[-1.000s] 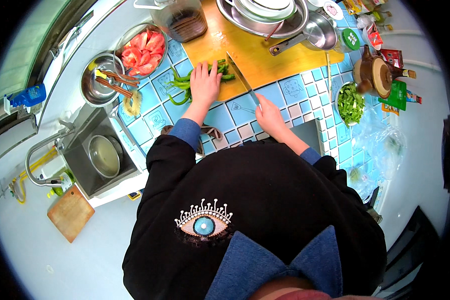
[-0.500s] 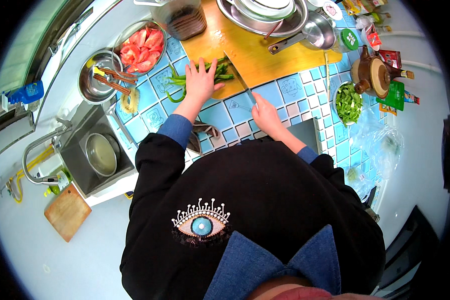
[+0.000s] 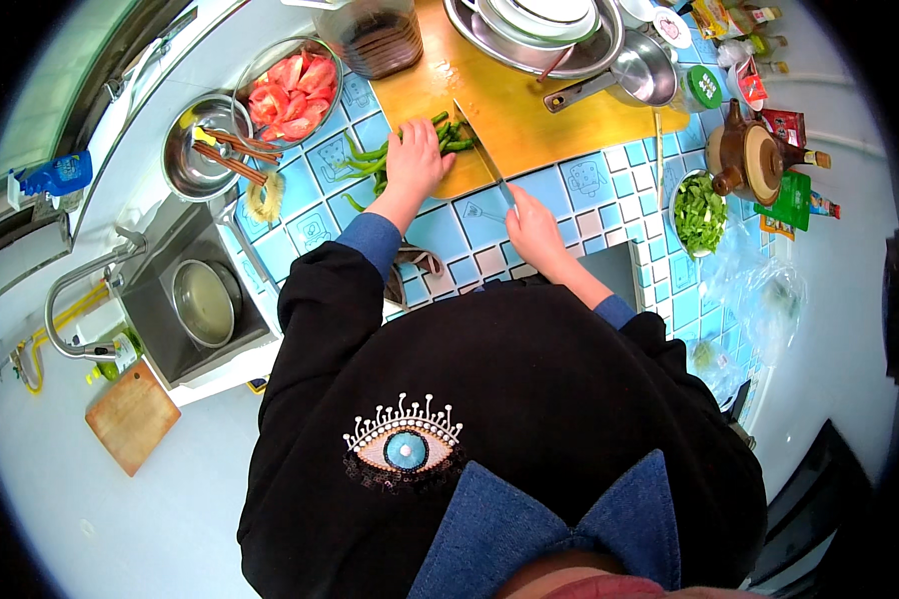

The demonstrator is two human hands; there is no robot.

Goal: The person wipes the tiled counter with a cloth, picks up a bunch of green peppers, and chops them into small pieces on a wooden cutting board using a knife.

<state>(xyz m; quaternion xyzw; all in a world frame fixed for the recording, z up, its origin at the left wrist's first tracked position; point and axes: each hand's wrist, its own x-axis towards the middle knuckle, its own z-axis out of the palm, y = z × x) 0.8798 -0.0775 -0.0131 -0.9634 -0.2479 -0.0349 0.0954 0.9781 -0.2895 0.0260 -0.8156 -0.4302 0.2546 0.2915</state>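
Note:
Long green peppers (image 3: pixel 367 160) lie in a bunch across the near left edge of the yellow cutting board (image 3: pixel 559 120), their left ends sticking out over the tiles. My left hand (image 3: pixel 416 165) presses down on the bunch with its fingers drawn together around it. My right hand (image 3: pixel 533 228) grips the handle of a kitchen knife (image 3: pixel 489 160). The blade points away from me and stands right beside the peppers' right ends. My left fingers partly hide the peppers' middle.
A glass bowl of cut tomatoes (image 3: pixel 295 95) and a steel bowl with chopsticks (image 3: pixel 192 165) stand left. Stacked bowls (image 3: pixel 569 65) and a saucepan (image 3: pixel 641 75) rest on the board's far side. Chopped greens (image 3: pixel 699 212) and a brown clay pot (image 3: pixel 744 160) sit right; a sink (image 3: pixel 150 319) lies left.
My left hand's spread fingers have drawn together around the peppers, and the bunch has shifted. The knife and my right hand have barely moved. The whole view has shifted slightly.

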